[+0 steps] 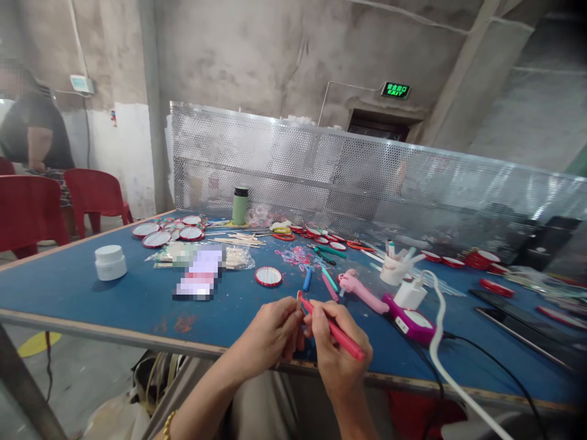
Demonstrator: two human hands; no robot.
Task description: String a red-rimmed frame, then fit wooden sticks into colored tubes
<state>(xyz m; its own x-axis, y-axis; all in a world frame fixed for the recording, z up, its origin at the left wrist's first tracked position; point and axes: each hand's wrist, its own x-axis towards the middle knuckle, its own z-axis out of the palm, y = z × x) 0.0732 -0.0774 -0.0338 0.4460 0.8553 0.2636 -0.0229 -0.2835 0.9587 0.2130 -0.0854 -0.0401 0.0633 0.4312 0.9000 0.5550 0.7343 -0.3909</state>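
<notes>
Hands at table's near edge: right hand gripping red tool, left hand pinched at its tip, what it pinches too small to tell. Beyond: round red-rimmed disc, pink device, white jar toward left edge, green bottle at far edge.

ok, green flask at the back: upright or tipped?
Upright. The green flask stands on its base on the blue table, dark cap on top.

A matt blue table bears glossy, probably plastic red-rimmed discs before a shiny perforated metal screen.
</notes>
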